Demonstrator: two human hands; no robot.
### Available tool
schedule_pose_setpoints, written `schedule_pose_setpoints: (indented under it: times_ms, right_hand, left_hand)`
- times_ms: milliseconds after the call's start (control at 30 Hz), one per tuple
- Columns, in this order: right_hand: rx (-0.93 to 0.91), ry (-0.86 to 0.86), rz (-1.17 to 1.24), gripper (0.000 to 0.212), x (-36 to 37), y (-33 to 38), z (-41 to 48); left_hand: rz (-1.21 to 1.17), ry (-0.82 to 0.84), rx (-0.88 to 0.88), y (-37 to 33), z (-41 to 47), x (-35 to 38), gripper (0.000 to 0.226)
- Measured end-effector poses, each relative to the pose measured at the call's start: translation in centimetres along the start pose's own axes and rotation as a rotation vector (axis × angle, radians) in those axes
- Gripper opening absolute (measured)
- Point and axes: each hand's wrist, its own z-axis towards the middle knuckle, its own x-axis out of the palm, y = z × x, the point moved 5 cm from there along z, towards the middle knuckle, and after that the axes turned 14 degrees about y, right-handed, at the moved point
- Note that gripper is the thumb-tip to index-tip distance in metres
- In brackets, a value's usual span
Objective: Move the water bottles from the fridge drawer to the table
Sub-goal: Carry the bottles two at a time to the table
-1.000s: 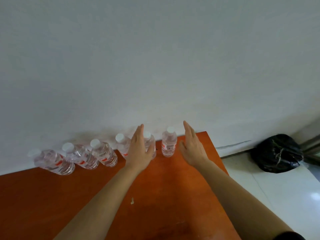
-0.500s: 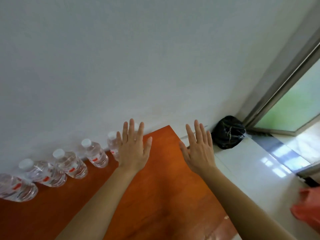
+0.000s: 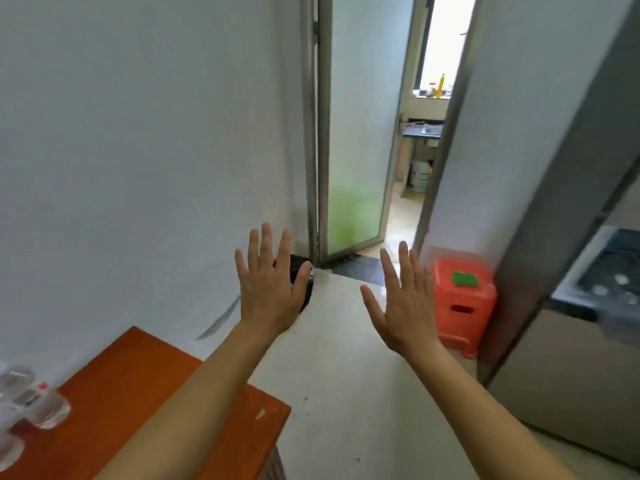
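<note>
Clear water bottles (image 3: 33, 405) with red-and-white labels stand on the orange wooden table (image 3: 145, 393) at the far lower left, partly cut off by the frame edge. My left hand (image 3: 272, 282) is raised past the table's corner, fingers spread, holding nothing. My right hand (image 3: 403, 299) is held up over the floor, also spread and empty. At the right edge stands the grey fridge (image 3: 554, 254) with a drawer (image 3: 602, 285) pulled out, its contents blurred.
A black bag (image 3: 302, 271) lies on the floor in the corner behind my left hand. An orange plastic stool (image 3: 462, 303) stands next to the fridge. A frosted glass door (image 3: 356, 133) opens onto a kitchen. Pale tiled floor (image 3: 346, 375) lies between table and fridge.
The view has swung right, from the bottles and wall toward the doorway and fridge. Both hands have left the bottles and moved off the table, staying spread and empty.
</note>
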Motion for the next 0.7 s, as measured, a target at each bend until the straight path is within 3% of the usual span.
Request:
schedule_pose_setpoints:
  times_ms: [167, 333, 700]
  right_hand:
    - [0.253, -0.072, -0.062, 0.075, -8.2, -19.3, -7.7]
    - [0.461, -0.09, -0.132, 0.076, -12.8, -33.0, -14.3]
    - [0.741, -0.005, -0.243, 0.081, -12.9, -56.0, -17.1]
  left_hand:
    - [-0.058, 0.038, 0.305, -21.1, 1.3, 4.4, 0.068]
    - [-0.08, 0.109, 0.55, -37.5, 0.9, 8.1, 0.069]
    - [0.062, 0.358, 0.786, -60.7, 7.0, 24.1, 0.072]
